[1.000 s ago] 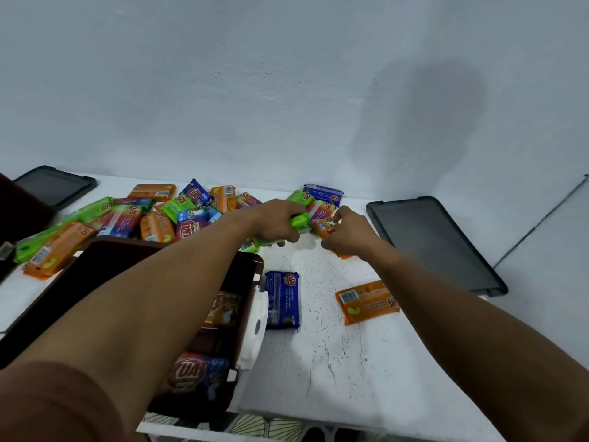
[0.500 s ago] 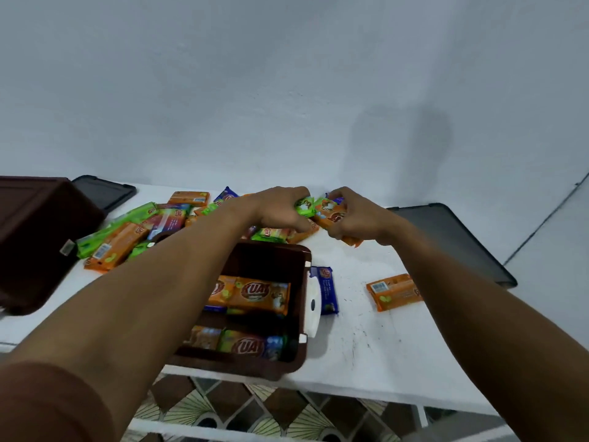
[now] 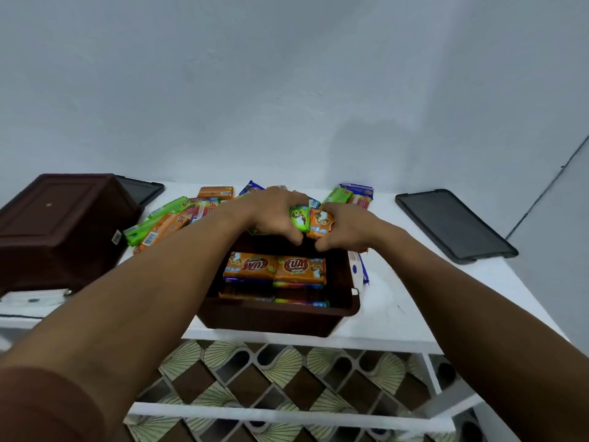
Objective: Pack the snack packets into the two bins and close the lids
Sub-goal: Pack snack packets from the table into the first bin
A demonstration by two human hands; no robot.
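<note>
drawn back from the pile since a moment ago, now above the far rim of the open bin (image 3: pixel 277 317). grips a green packet (image 3: pixel 299 218) in the left hand (image 3: pixel 274 215), an orange packet (image 3: pixel 320 223) in the right hand (image 3: pixel 345 228). shows stacked packets inside that bin, not yet full. leaves loose packets (image 3: pixel 165 221) heaped on the table (image 3: pixel 398 314), a second bin (image 3: pixel 60 224) upturned, left lid (image 3: pixel 140 189) and right lid (image 3: pixel 452 224) off.

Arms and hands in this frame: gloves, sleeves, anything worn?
Two bare hands, left hand and right hand, with no gloves, rings or watch showing. Both forearms are uncovered. A plain reddish-brown sleeve covers the left upper arm at the frame's bottom corner. No sleeve shows on the right arm. No cables or markings.
</note>
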